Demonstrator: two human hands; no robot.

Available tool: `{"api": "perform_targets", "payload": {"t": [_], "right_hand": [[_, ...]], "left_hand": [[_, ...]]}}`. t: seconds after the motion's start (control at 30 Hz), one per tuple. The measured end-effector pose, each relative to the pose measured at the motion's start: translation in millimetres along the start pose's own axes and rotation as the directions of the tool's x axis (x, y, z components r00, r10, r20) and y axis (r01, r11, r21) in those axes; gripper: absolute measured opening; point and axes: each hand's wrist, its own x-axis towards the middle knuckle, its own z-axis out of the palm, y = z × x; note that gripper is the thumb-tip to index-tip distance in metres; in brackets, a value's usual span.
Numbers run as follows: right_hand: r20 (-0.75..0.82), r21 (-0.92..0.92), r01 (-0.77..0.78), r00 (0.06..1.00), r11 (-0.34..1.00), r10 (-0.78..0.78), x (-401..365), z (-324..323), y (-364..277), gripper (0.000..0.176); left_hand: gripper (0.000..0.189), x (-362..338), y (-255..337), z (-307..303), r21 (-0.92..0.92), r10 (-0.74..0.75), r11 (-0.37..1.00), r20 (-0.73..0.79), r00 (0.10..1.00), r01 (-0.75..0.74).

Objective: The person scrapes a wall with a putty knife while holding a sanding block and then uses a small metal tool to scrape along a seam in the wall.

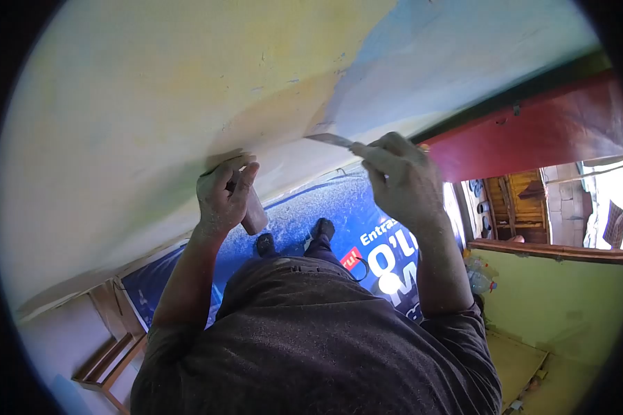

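My left hand [227, 196] is closed round a brownish block-like tool [254, 212], held close to the painted wall [256, 90]. Part of that tool is hidden by my fingers. In my right hand [403, 176], raised a little higher, is a thin scraper blade [329, 140], pinched between the fingers and pointing left toward the wall. Patches of yellow, pale blue and white cover the wall, with small chips and marks in its surface. Shadows of my hands and the blade fall on it.
A dusty blue printed banner [304, 200] lies on the floor under my feet. A wooden frame [111, 363] stands at lower left. To the right are a red panel [533, 124], a window opening with a wooden sill [550, 250], plastic bottles [479, 280] and a green wall [561, 304].
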Motion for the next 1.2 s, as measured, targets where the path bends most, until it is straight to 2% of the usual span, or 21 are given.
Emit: {"api": "perform_targets", "payload": {"t": [0.1,0.13,0.23,0.27,0.37,0.4,0.5,0.53,0.57,0.63,0.73,0.83,0.93,1.03,1.1,1.17,1.2], "right_hand": [[-0.012,-0.014,0.047,0.999,0.999,-0.047,-2.2,1.7,4.8,0.026],[-0.046,0.015,0.014,0.999,1.0,-0.014,-2.4,-4.7,5.9,0.026],[-0.006,-0.002,-0.002,1.0,1.0,0.002,-1.2,3.6,0.9,0.027],[-0.016,-0.013,0.047,0.999,0.999,-0.047,-3.5,14.0,0.8,0.027],[-0.033,-0.026,0.035,0.999,0.999,-0.036,-9.7,5.7,3.4,0.028],[-0.084,0.028,-0.022,0.996,0.999,0.024,-9.8,0.4,2.5,0.026],[-0.056,-0.018,0.036,0.998,0.999,-0.037,-8.4,11.4,-2.1,0.026],[-0.005,0.024,0.056,0.998,0.998,-0.056,-8.9,28.1,-1.2,0.024],[0.003,-0.022,0.109,0.994,0.994,-0.109,-10.4,42.2,-1.0,0.023],[-0.021,0.054,0.015,1.0,0.998,-0.014,-11.7,34.4,1.6,0.022],[-0.124,-0.001,0.01,0.992,1.0,-0.01,-8.7,2.9,4.9,0.026],[-0.105,0.014,0.071,0.992,0.997,-0.069,-4.1,4.8,3.9,0.027],[-0.088,-0.009,0.035,0.995,0.999,-0.035,-6.4,-18.7,6.9,0.026],[-0.183,-0.015,0.028,0.983,0.999,-0.03,-1.9,-19.7,5.4,0.022],[-0.02,-0.05,0.088,0.996,0.995,-0.09,1.4,9.5,10.2,0.021],[-0.038,-0.033,0.114,0.993,0.993,-0.115,-3.7,20.8,18.7,0.022],[-0.074,0.009,0.059,0.996,0.998,-0.058,-4.4,10.0,17.8,0.022]], "left_hand": [[0.016,2.2,-1.9,1.2,0.0,0.02,1.0,-0.015,1.0,-0.02],[0.017,1.4,-2.3,1.8,0.007,0.024,1.0,-0.015,1.0,-0.024],[0.017,3.1,1.6,1.6,-0.001,0.037,0.999,-0.023,0.999,-0.037],[0.017,0.9,-0.8,1.5,0.002,0.03,1.0,-0.029,0.999,-0.03],[0.017,0.7,-5.0,5.4,0.012,0.035,0.999,-0.056,0.998,-0.035],[0.017,2.1,-3.2,4.7,0.014,0.044,0.999,-0.06,0.997,-0.043],[0.019,-2.0,-5.6,2.9,0.022,-0.017,1.0,-0.037,0.999,0.018],[0.02,-4.3,-7.0,3.5,0.023,-0.047,0.999,-0.021,0.999,0.048],[0.019,-5.4,-7.4,4.8,0.007,-0.023,1.0,-0.028,0.999,0.023],[0.017,-2.3,-8.1,6.3,-0.017,0.019,1.0,-0.064,0.998,-0.02],[0.017,1.8,-3.6,-0.7,0.012,0.04,0.999,-0.009,0.999,-0.04],[0.019,2.3,-0.2,1.4,-0.007,0.034,0.999,-0.021,0.999,-0.034],[0.02,-1.0,-0.3,-2.9,0.042,-0.068,0.997,0.051,0.996,0.066],[0.02,-0.6,-1.4,-1.9,0.014,-0.039,0.999,0.03,0.999,0.038],[0.02,-3.9,-3.9,2.8,0.036,-0.047,0.998,-0.015,0.999,0.048],[0.02,0.5,-3.5,4.1,0.042,-0.026,0.999,-0.017,1.0,0.026],[0.02,2.7,-2.2,1.2,0.042,-0.013,0.999,-0.001,1.0,0.013]]}}
